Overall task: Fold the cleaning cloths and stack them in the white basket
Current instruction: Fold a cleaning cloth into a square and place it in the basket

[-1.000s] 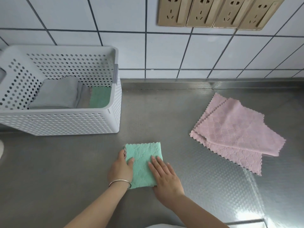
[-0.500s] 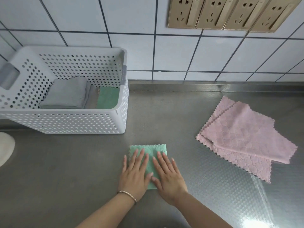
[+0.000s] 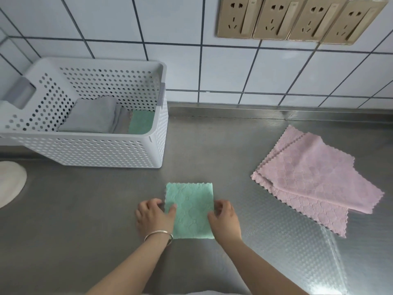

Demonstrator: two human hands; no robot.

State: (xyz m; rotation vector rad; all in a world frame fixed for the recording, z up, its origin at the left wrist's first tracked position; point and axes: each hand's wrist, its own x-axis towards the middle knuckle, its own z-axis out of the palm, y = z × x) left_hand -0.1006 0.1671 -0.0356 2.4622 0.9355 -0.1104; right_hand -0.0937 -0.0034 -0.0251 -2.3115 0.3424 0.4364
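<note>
A folded green cloth (image 3: 190, 207) lies flat on the steel counter in front of me. My left hand (image 3: 154, 218) pinches its left edge with curled fingers, thumb on top. My right hand (image 3: 225, 220) pinches its right edge the same way. The white perforated basket (image 3: 89, 153) stands at the back left against the tiled wall. Inside it lie folded grey cloths (image 3: 91, 118) and a folded green cloth (image 3: 141, 122). Two pink cloths (image 3: 319, 177) lie spread and overlapping on the counter to the right.
A pale round object (image 3: 10, 182) shows at the left edge of the counter. Gold wall sockets (image 3: 297, 18) sit on the tiles above. Bare steel counter (image 3: 212, 145) lies between the basket and the pink cloths.
Both hands were pressing flat on top of the green cloth. They have slid apart to its left and right edges and now pinch them.
</note>
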